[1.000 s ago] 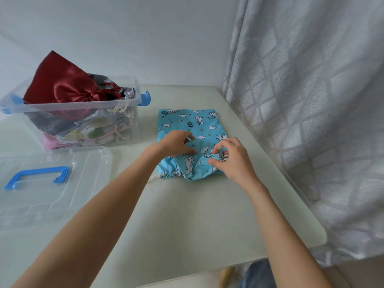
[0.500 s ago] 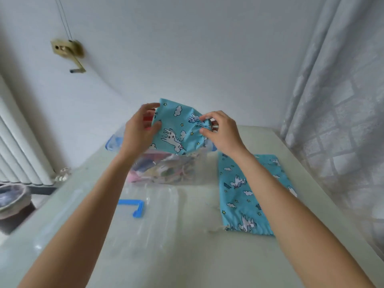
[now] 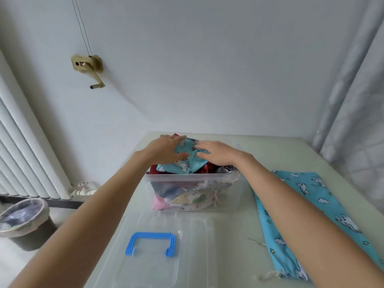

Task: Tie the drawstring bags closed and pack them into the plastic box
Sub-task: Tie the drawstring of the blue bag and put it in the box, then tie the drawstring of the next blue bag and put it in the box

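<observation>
Both hands, left (image 3: pixel 166 149) and right (image 3: pixel 216 152), lay flat with fingers straight on the blue bag (image 3: pixel 185 163), apparently pressing it down so the heaped plastic box (image 3: pixel 193 177) could close.

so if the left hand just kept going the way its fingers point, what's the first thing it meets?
The left hand points away and to the right, flat on the blue bag. Straight on, it would probably slide over that bag to the plastic box far rim, though depth is unclear.

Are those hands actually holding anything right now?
Nothing is gripped. The left hand and right hand lie flat with straight fingers, pressing the folded blue bag onto the pile in the plastic box.
</observation>
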`<control>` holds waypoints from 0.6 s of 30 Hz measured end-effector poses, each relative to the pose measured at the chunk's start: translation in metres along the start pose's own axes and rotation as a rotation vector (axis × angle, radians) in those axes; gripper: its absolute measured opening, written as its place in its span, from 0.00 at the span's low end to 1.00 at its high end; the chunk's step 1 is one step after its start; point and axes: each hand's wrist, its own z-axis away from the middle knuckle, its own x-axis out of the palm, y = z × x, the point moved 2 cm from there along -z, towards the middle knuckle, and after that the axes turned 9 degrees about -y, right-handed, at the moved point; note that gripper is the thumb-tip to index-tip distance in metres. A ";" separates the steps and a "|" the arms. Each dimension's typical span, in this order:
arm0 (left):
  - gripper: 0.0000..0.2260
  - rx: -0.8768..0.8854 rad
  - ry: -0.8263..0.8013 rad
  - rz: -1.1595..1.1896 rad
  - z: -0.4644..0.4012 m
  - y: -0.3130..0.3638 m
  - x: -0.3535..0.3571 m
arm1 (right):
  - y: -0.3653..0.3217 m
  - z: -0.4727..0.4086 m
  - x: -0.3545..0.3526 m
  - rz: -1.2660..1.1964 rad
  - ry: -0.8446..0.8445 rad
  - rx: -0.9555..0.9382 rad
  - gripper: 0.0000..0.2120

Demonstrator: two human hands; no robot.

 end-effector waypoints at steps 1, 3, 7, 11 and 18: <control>0.28 -0.017 -0.032 0.031 -0.002 0.000 0.003 | 0.001 0.001 0.004 -0.040 -0.070 0.025 0.19; 0.25 -0.034 -0.071 0.082 -0.002 0.001 0.009 | 0.001 0.004 0.009 -0.118 -0.119 0.044 0.18; 0.23 0.003 -0.025 0.139 0.008 0.006 0.008 | 0.002 0.016 0.003 -0.154 0.108 -0.006 0.17; 0.17 0.062 0.242 0.050 0.034 0.020 -0.005 | -0.008 0.049 -0.007 -0.132 0.267 -0.055 0.14; 0.09 0.286 0.624 0.393 0.104 0.117 0.015 | -0.009 0.170 0.019 -0.152 0.675 -0.041 0.10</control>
